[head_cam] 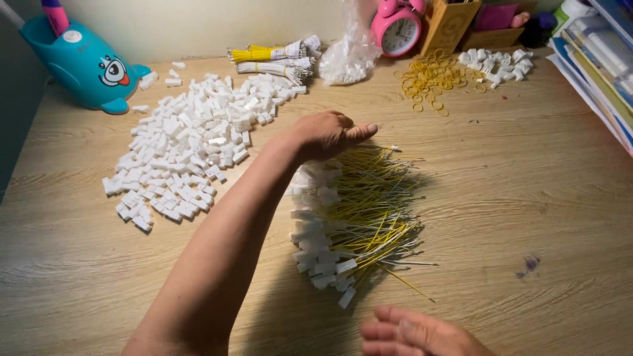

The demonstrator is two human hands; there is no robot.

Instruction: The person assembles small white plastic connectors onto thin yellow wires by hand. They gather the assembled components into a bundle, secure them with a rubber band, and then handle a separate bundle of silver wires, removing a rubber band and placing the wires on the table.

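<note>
My left hand (328, 134) reaches forward over the far end of a row of thin yellow and white wires with white plastic connectors (356, 211), fingers curled, thumb out; I cannot tell if it pinches anything. My right hand (415, 333) hovers at the bottom edge, just near of the wire row, fingers apart and holding nothing. A big heap of loose white connectors (188, 142) lies to the left of my left arm.
Bundled wires (273, 59), a clear plastic bag (349, 56), a pink alarm clock (397, 28), yellow rubber bands (432, 79) and a small connector pile (498, 64) line the back. A teal toy-like device (82, 62) stands far left. Stacked books (603, 66) sit at right.
</note>
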